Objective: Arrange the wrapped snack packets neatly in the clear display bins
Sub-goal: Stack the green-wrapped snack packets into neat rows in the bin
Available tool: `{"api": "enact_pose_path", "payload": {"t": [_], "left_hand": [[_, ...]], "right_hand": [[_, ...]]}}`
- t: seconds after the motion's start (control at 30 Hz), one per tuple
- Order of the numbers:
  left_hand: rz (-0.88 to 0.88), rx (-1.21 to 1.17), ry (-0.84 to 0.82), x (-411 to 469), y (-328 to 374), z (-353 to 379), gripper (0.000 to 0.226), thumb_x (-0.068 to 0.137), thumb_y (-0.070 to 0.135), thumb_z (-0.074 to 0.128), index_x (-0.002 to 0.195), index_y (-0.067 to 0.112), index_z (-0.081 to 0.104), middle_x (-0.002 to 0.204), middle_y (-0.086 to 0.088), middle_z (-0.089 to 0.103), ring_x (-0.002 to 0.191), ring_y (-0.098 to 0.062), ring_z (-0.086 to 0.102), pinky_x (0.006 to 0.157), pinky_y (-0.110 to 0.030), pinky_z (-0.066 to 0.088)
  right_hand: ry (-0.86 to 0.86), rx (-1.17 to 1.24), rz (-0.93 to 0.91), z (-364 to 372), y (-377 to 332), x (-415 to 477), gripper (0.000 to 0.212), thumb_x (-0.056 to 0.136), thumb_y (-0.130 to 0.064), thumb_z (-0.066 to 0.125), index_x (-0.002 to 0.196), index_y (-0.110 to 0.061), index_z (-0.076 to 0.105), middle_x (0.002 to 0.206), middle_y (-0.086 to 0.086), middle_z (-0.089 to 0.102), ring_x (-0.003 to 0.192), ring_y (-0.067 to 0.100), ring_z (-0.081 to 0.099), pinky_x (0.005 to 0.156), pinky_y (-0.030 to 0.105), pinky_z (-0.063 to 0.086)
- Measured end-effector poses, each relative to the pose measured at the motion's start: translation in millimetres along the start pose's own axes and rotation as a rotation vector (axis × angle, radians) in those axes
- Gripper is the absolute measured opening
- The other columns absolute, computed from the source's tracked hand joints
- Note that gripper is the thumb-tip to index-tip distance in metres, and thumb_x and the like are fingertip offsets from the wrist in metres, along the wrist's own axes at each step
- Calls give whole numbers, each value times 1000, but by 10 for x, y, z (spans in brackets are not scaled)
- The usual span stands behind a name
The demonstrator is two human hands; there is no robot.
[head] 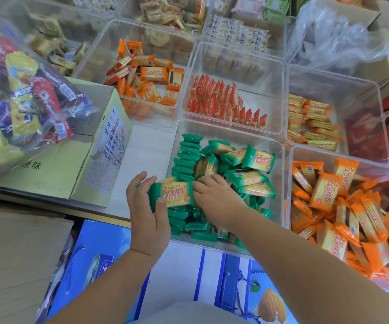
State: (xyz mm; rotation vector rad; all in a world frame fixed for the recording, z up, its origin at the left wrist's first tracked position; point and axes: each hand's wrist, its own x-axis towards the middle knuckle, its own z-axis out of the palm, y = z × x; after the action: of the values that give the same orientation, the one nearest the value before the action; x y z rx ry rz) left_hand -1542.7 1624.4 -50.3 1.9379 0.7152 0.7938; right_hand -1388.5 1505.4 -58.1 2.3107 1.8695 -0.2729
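Note:
A clear bin (280, 146) right in front of me holds green wrapped cracker packets (247, 177); a row of them stands on edge along its left wall, the others lie loose. My left hand (147, 216) grips the left end of one green packet (176, 194) held flat above the bin's near left corner. My right hand (214, 197) touches that packet's right end, fingers curled over the pile. Whether the right hand grips it or only steadies it is unclear.
Neighbouring clear bins hold orange packets (343, 213) at right, red packets (221, 101) behind, and more orange ones (146, 78). A cardboard box (90, 160) with a bag of mixed snacks (25, 101) stands at left. Blue gift bags (223, 277) lie below the shelf edge.

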Motion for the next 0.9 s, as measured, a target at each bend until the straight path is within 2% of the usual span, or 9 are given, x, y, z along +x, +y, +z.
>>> {"api": "enact_pose_path", "payload": {"t": [0.07,0.13,0.27,0.37,0.5,0.57,0.67,0.77,0.9], "left_hand": [[-54,-30,23,-12,39,-17,43,90,2,44,133,7,49,144,-17,40,138,-13,35,111,-13,27],[-109,-62,54,-13,76,-46,43,89,2,44,131,11,50,143,-17,42,137,-17,37,109,-12,28],[-124,-85,48,0,107,-153,46,90,2,41,130,22,51,145,-12,39,137,-4,35,102,-7,31],[-116,-88,-8,3,119,-208,44,92,3,39,123,28,58,146,-8,34,132,8,35,93,-3,38],[-119,-85,-38,-4,156,-212,38,92,4,39,112,25,63,145,-6,35,126,12,40,85,-3,43],[-123,-87,-46,-16,174,-211,36,92,6,40,112,24,63,145,-6,35,126,10,41,83,-4,44],[-135,-95,-46,-26,200,-226,36,91,8,40,111,27,63,145,-5,35,127,9,40,84,-6,44],[-128,-97,-33,-11,205,-246,35,91,6,40,111,22,63,144,-5,36,126,10,41,85,-5,44],[-138,-109,-18,1,186,-256,36,91,7,40,111,26,63,144,-5,36,127,8,41,85,-6,45]], "right_hand": [[0,-29,5,-6,-24,52,36,73,-17,73,109,-15,70,110,5,59,101,30,54,93,46,42],[-17,-19,-4,6,-33,66,36,75,-18,73,111,-18,68,111,4,57,98,29,51,90,45,40],[-50,-9,3,80,0,-9,54,82,-20,69,133,-31,55,129,3,50,109,30,45,93,46,36],[-77,-44,21,86,-37,10,56,81,-21,70,133,-34,53,133,5,48,115,32,41,98,49,32],[-135,-79,-5,96,-47,47,56,88,-22,64,141,-32,47,142,2,47,140,37,31,115,62,10],[-165,-92,-22,65,-13,40,57,90,-25,65,143,-35,47,144,2,47,140,38,33,116,66,4],[-155,-112,-40,-35,13,4,57,87,-28,68,140,-37,50,145,5,43,133,38,37,114,70,8],[-76,-64,5,-184,69,-107,57,89,-25,67,141,-36,46,150,4,41,143,38,29,117,68,8],[42,92,94,-509,246,-377,53,93,-45,61,143,-37,44,155,-9,42,148,29,27,121,58,12]]}}
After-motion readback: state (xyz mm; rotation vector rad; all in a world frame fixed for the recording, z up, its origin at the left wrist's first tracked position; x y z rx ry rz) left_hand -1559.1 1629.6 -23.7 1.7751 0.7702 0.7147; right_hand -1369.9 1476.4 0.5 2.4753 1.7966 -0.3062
